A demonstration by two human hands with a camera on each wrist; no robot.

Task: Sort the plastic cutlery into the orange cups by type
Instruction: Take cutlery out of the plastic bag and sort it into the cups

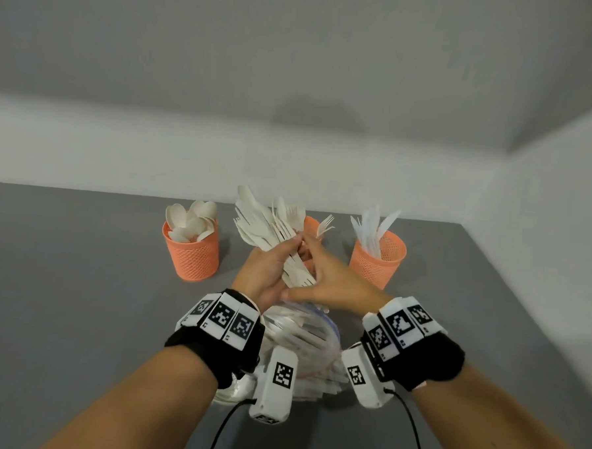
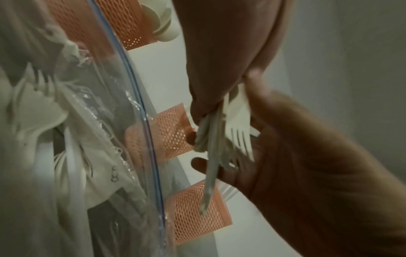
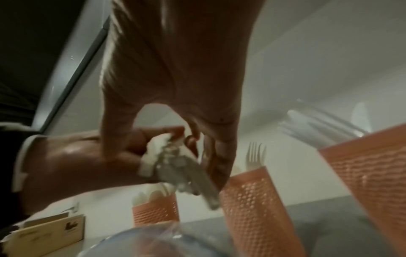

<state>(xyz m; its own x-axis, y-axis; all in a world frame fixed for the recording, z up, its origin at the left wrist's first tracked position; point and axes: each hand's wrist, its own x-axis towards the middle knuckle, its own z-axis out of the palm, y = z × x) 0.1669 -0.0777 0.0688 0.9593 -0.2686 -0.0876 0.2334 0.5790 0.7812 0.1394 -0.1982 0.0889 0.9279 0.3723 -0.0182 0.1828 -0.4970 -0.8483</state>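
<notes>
On a grey table [image 1: 79, 281], three orange mesh cups stand in a row near the far edge. The left cup [image 1: 192, 253] holds cream plastic spoons, bowls up. Next comes the left hand [image 1: 268, 274], raised above the table with fingers and thumb curled round a thick bundle of cream cutlery [image 1: 270, 230]. The bundle's long axis runs diagonally: handle ends point down toward the person, while fork tines and knife tips fan up and away to the left, in front of the middle cup [image 1: 311, 225]. A fork stands upright in that cup. The right hand [image 1: 333, 277] meets the left at the bundle, its fingertips pinching the handles; the right wrist view shows fingers and thumb closed on them. The right cup [image 1: 378, 259] holds whiter, translucent knives, tips up. Below the wrists lies a clear zip bag [image 1: 302, 334] with more cutlery inside.
</notes>
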